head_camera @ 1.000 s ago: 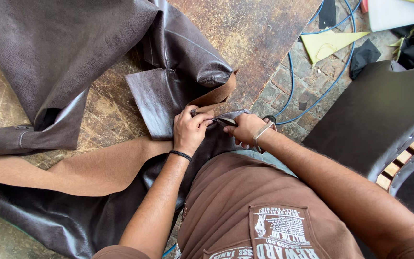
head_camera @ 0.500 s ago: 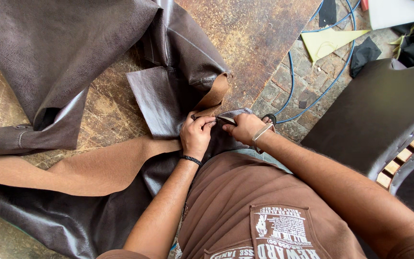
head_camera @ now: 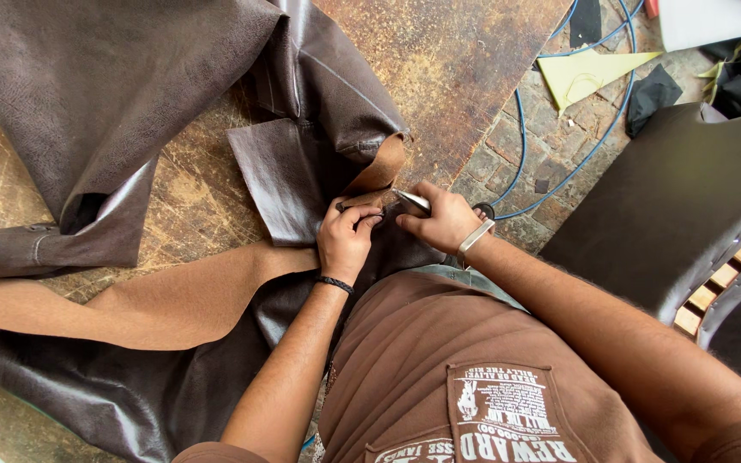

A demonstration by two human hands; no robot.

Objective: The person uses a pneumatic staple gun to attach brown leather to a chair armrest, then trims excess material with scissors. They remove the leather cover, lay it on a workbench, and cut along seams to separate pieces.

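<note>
Since a moment ago the tan-backed flap (head_camera: 379, 171) is lying a little flatter while both hands are staying together at the table edge. The left hand (head_camera: 346, 240) is pinching the dark brown leather (head_camera: 285, 176), and the right hand (head_camera: 443, 219) is gripping scissors (head_camera: 411, 201) against it. The leather is spreading outward over the worn wooden table (head_camera: 439, 60), beside a blue cable (head_camera: 589, 150) on the brick floor.

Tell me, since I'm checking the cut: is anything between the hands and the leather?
Nothing visible. The left hand pinches the dark brown leather directly at its edge, and the right hand holds scissors whose blades meet that same edge. The wooden worktable beyond lies bare.
</note>
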